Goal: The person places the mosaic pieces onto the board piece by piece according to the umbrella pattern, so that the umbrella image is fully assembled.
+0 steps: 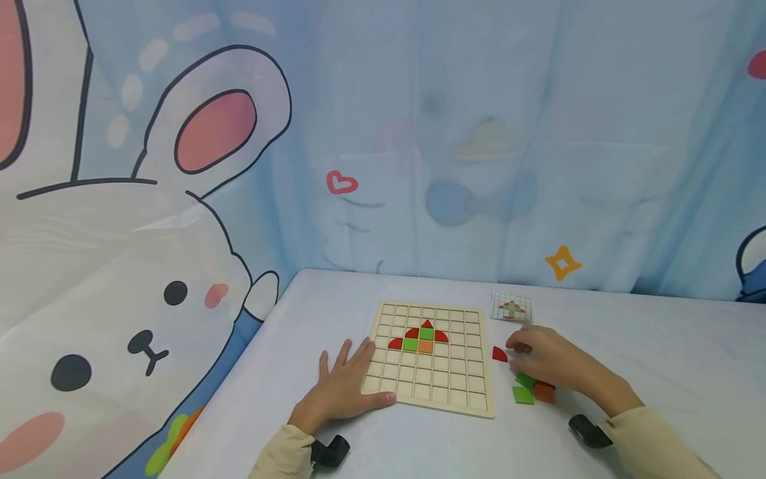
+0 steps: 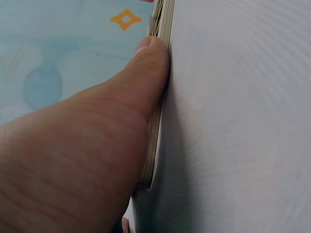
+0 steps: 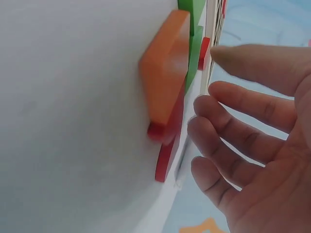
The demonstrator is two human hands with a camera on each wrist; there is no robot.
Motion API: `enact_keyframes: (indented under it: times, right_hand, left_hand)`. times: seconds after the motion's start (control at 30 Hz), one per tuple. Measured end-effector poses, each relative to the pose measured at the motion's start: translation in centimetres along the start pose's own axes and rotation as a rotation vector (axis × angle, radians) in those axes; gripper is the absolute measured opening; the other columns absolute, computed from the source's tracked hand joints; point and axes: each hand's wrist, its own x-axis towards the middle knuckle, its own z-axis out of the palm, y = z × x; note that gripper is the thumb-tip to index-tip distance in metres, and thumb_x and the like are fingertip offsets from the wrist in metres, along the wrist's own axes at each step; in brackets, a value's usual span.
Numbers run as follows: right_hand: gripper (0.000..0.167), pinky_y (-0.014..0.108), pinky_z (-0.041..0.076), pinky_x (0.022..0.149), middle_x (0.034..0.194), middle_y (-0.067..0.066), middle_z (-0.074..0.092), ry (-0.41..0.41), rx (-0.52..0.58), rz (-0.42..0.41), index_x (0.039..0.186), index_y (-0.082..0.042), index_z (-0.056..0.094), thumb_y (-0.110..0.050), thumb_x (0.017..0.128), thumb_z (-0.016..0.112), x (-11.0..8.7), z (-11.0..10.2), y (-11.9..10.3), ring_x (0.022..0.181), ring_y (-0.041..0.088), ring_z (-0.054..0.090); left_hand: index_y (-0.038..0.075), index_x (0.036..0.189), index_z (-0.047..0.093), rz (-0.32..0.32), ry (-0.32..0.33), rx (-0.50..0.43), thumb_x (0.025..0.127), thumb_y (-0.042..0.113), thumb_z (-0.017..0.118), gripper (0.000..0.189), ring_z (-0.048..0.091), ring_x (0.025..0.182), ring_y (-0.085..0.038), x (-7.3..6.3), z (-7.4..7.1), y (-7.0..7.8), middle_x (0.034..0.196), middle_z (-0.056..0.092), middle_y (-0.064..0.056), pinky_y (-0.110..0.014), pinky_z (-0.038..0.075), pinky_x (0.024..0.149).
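Observation:
A wooden grid board [image 1: 443,392] lies on the table, with red, green and orange tiles forming a shape in its upper middle. My left hand [image 1: 344,386] rests at the board's left corner, fingers spread; in the left wrist view its thumb [image 2: 148,63] lies along the board's edge. My right hand [image 1: 553,359] hovers over loose tiles right of the board. Its fingers [image 3: 233,131] are loosely bent with nothing between them. Beneath and beside it are a red quarter-round tile [image 1: 499,354], a green tile [image 1: 523,395] and an orange tile [image 3: 167,63]; others are partly hidden.
A small pattern card [image 1: 511,307] lies beyond the right hand, near the board's far right corner. A white cloth covers the table [image 1: 335,299]. Behind it hangs a blue curtain [image 1: 383,133] with cartoon prints. Black straps or devices [image 1: 330,452] sit at the wrists.

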Motion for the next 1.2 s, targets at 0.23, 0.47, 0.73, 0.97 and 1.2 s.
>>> enact_keyframes:
  times: [0.23, 0.47, 0.73, 0.97, 1.2]
  right_hand:
    - [0.025, 0.039, 0.052, 0.077, 0.092, -0.006, 0.065, 0.004, -0.06, -0.026, 0.101, -0.01, 0.078, -0.026, 0.086, 0.091, -1.5, -0.4, 0.4, 0.089, 0.018, 0.053]
    - [0.022, 0.036, 0.045, 0.073, 0.081, -0.013, 0.057, 0.017, -0.108, -0.059, 0.088, -0.02, 0.072, -0.028, 0.084, 0.091, -2.1, 0.1, 0.5, 0.084, 0.015, 0.048]
    - [0.016, 0.04, 0.048, 0.077, 0.085, -0.012, 0.061, 0.034, -0.104, -0.079, 0.091, -0.016, 0.076, -0.022, 0.085, 0.09, -1.6, 0.7, -0.1, 0.087, 0.016, 0.05]
    - [0.022, 0.04, 0.05, 0.078, 0.089, -0.01, 0.063, 0.023, -0.102, -0.072, 0.098, -0.011, 0.079, -0.022, 0.084, 0.092, -1.5, 0.2, -0.1, 0.089, 0.018, 0.052]
    - [0.02, 0.033, 0.048, 0.072, 0.087, -0.007, 0.058, -0.035, -0.027, -0.043, 0.097, -0.012, 0.078, -0.018, 0.084, 0.091, -1.3, 0.1, 0.8, 0.086, 0.017, 0.049]
  left_hand:
    - [0.009, 0.171, 0.025, 0.005, 0.006, 0.006, 0.093, 0.073, 0.066, 0.11, 0.004, 0.164, -0.039, -0.1, 0.0, 0.1, 0.178, 0.02, -0.006, -0.074, -0.004, 0.121]
    - [0.007, 0.171, 0.024, 0.009, 0.008, 0.002, 0.093, 0.071, 0.068, 0.11, 0.005, 0.164, -0.039, -0.4, -0.2, 0.2, 0.178, 0.02, -0.007, -0.074, -0.004, 0.12]
    - [0.009, 0.172, 0.024, 0.005, 0.003, 0.002, 0.093, 0.074, 0.067, 0.111, 0.004, 0.164, -0.039, -0.1, 0.0, -0.1, 0.178, 0.02, -0.006, -0.074, -0.004, 0.121]
    - [0.011, 0.172, 0.024, 0.009, 0.004, 0.004, 0.093, 0.074, 0.066, 0.11, 0.004, 0.164, -0.038, 0.1, 0.2, -0.4, 0.178, 0.019, -0.004, -0.073, -0.004, 0.121]
    - [0.012, 0.172, 0.025, 0.003, 0.005, 0.005, 0.092, 0.075, 0.066, 0.11, 0.004, 0.164, -0.037, 0.2, 0.2, -0.6, 0.178, 0.02, -0.004, -0.073, -0.003, 0.121]
